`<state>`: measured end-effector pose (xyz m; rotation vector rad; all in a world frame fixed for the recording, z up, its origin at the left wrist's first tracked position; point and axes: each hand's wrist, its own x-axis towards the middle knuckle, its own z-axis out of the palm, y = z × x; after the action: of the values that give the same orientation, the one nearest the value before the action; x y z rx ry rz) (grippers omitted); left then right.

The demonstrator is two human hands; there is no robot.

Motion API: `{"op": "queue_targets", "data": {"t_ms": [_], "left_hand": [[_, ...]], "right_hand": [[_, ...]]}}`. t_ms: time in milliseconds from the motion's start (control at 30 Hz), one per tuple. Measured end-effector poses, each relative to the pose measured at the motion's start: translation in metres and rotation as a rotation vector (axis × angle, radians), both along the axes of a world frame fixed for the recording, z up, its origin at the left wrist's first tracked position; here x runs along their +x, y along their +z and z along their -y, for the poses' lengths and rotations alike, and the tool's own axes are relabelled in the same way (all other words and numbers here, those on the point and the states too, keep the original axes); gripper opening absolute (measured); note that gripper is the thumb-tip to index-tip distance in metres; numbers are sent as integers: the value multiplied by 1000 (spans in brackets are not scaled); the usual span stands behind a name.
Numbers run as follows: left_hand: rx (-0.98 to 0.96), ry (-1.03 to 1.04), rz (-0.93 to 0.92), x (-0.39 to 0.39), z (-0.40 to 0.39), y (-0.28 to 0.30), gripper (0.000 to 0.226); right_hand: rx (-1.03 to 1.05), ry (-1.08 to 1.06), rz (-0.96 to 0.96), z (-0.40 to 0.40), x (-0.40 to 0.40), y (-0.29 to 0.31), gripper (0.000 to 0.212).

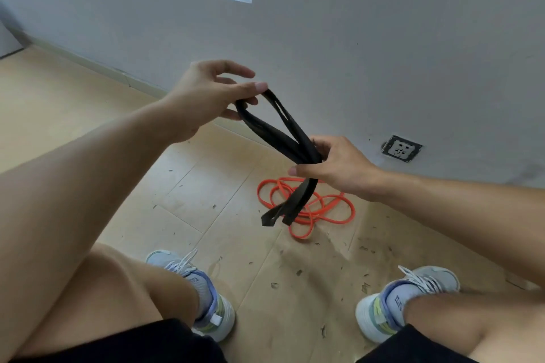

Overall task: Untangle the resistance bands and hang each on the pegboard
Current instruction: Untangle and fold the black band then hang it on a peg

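Both hands pinch black band (283,138) — left (206,97), right (339,168); orange band (306,209) on floor.

Soft even daylight, wide-angle edge bending, slightly blurry
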<state>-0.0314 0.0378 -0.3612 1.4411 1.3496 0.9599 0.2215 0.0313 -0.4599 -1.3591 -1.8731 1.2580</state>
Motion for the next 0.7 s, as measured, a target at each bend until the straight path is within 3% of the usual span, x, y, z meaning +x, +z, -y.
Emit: {"op": "queue_targets", "data": {"t_ms": [167,367,700], "left_hand": [[-104,-101,-65,-20,3,-3,50],[3,-110,-174,-7,10,2,51],[47,-138,17,18,15,8,39]], "right_hand": [[55,-13,48,0,5,14,24],[-67,133,83,8,2,11,25],[-144,240,79,14,-8,3,18]]}}
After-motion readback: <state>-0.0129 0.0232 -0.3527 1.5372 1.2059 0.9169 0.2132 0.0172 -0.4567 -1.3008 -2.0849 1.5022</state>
